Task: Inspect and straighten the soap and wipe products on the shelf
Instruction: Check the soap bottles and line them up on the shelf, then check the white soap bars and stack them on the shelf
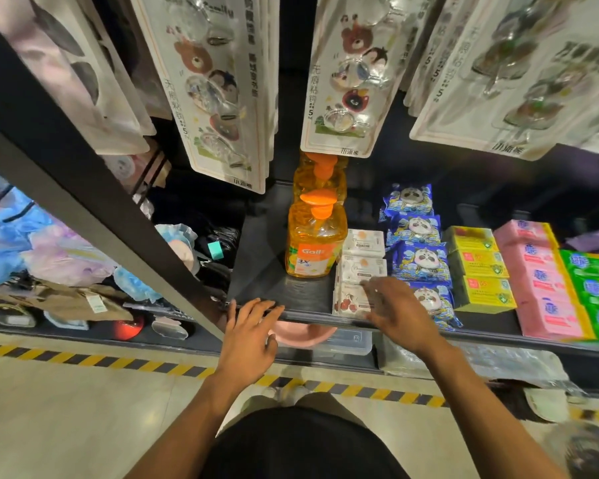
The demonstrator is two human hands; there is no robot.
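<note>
1. A dark, smooth shelf (267,278) stands over a pale floor striped with yellow-black tape (173,368). Glossy blister cards (218,98) hang above.
2. 2 clear orange soap bottles (313,243) with rounded pump tops stand upright, one behind the other, labels facing near.
3. Just right of them, 3 flat white wipe packs (362,267) form a near-to-far column, each long side running left-right.
4. Further right lie crinkly blue panda packs (419,261), then yellow boxes (481,271), pink boxes (540,281) and green boxes (592,288) in similar columns.
5. The left hand (248,340) rests straight fingers on the shelf's near edge.
6. The right hand (400,309), fingers spread and loosely extended, lies over the nearest white pack; blur hides any contact.
</note>
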